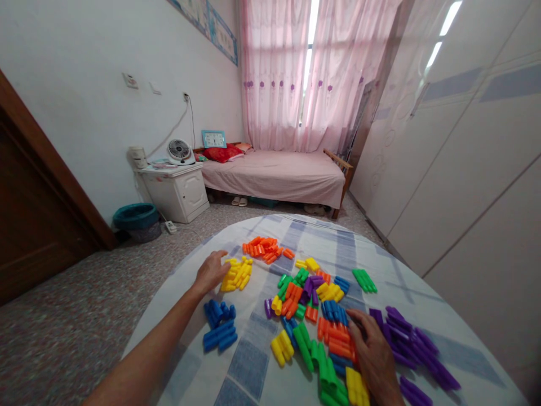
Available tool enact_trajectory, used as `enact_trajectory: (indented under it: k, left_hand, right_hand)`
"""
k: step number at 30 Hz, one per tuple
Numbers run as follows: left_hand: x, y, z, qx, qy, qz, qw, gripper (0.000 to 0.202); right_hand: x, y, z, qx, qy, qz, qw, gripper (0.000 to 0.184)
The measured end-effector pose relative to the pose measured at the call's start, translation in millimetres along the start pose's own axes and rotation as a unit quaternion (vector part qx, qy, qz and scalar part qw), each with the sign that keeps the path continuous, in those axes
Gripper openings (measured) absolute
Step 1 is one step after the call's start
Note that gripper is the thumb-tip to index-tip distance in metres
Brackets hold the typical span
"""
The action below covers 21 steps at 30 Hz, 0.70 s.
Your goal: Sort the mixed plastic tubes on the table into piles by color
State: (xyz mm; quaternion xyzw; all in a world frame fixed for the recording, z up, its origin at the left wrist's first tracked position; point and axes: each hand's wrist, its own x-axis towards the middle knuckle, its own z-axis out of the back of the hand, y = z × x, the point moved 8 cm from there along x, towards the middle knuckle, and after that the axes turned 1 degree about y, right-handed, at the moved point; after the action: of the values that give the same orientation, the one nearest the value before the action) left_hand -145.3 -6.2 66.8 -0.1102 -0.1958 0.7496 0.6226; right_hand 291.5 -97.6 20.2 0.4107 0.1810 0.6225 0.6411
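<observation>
Yellow pieces (237, 275): heaped on the table's left side, just beyond the blue pieces (220, 326); reached over by the left hand (212, 272).
Left fingers: held loosely parted at the heap's edge, released; whether a piece is touched cannot be told.
Mixed pile (322, 328): spread mid-table toward the near edge; green, orange, blue, yellow and purple tube-like pieces jumbled together.
Right hand (372, 344): laid along the pile's right side, beside orange and blue pieces; fingers bent, grip cannot be told.
Sorted colours: orange heap (262, 249) set beyond the yellow; purple pieces (406, 336) grouped right of the right hand; green piece (364, 280) placed apart at far right.
Tablecloth (249, 344): white, blue-checked; draped over a rounded table.
Markings: blue-framed clock (214, 138) propped on the bed (279, 169), dial too small to be read; wall picture (222, 34) printed with dark marks, also unreadable.
Bin (136, 217): lined in teal; contents hidden.
Nightstand (192, 194): door closed; topped by a white fan (180, 151) and a pale canister (137, 157), contents hidden.
Wardrobe (465, 146): doors closed, right wall.
Under bed: slippers (239, 201) parked beside a teal box (264, 201), partly shadowed.
Window: covered by pink curtains (274, 73), slightly parted.
</observation>
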Motion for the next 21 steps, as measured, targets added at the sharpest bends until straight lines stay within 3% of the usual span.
enact_trajectory:
  k: [2,5,8,11,15,21]
  left_hand:
    - [11,-21,3.4,0.036,-0.005,-0.026,0.999,0.049]
    - [36,-50,-9.5,0.115,0.067,-0.051,0.99,0.064]
    - [61,-62,-27.4,0.143,0.143,-0.045,0.978,0.085]
    - [75,-67,-41.4,0.148,0.181,-0.043,0.971,0.1]
    - [79,-76,-54.5,0.154,0.188,-0.051,0.969,0.108]
    - [82,-99,-69.2,0.144,0.168,-0.056,0.973,0.104]
  right_hand:
    - [0,0,0,0.002,0.002,0.002,1.0,0.036]
    - [0,-2,-1,0.001,0.007,0.001,1.0,0.037]
    - [0,-6,-2,0.003,0.011,-0.002,1.0,0.037]
    - [-1,-8,-4,0.003,0.012,-0.002,1.0,0.036]
    - [-2,-9,-3,-0.001,0.001,0.001,1.0,0.034]
    - [-3,-7,-1,-0.01,-0.007,0.01,1.0,0.033]
